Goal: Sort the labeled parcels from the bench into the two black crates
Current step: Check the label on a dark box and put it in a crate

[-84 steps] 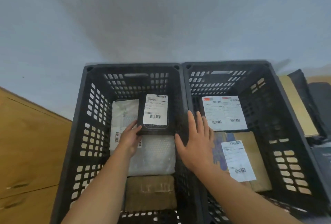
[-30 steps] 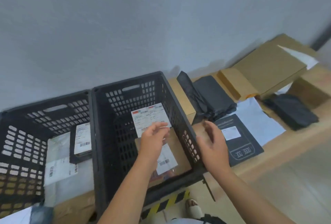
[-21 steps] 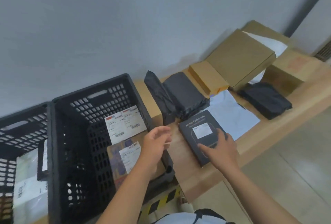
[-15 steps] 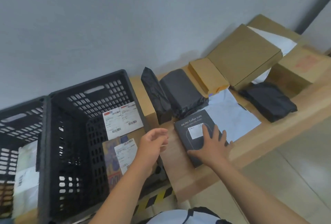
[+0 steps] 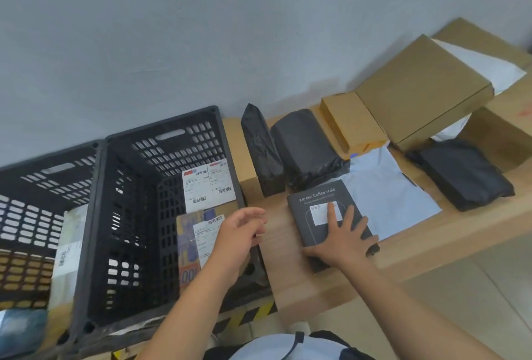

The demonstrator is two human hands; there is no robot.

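View down onto a wooden bench (image 5: 280, 247) against a grey wall, with two black crates at its left end. The first crate (image 5: 172, 143) touches the bench end and holds two labelled parcels (image 5: 208, 187); the second crate (image 5: 51, 175) stands beside it, further left, and holds a pale parcel (image 5: 69, 244). At the far right a large carton (image 5: 420, 89) lies tilted on other cartons, a small carton (image 5: 351, 120) just beside it. A grey mailer (image 5: 388, 198) lies flat near the bench front. Three black bags: two (image 5: 305, 149) side by side near the first crate, one (image 5: 466, 172) right of the mailer. The scale box (image 5: 305, 221), black, lies flat on the bench between the first crate and the mailer, in front of the two bags. My right hand (image 5: 342, 241) lies flat on it, fingers spread, the forefinger on its white label (image 5: 319, 212). My left hand (image 5: 236, 238) hovers over the first crate's near right corner, fingers loosely curled, holding nothing
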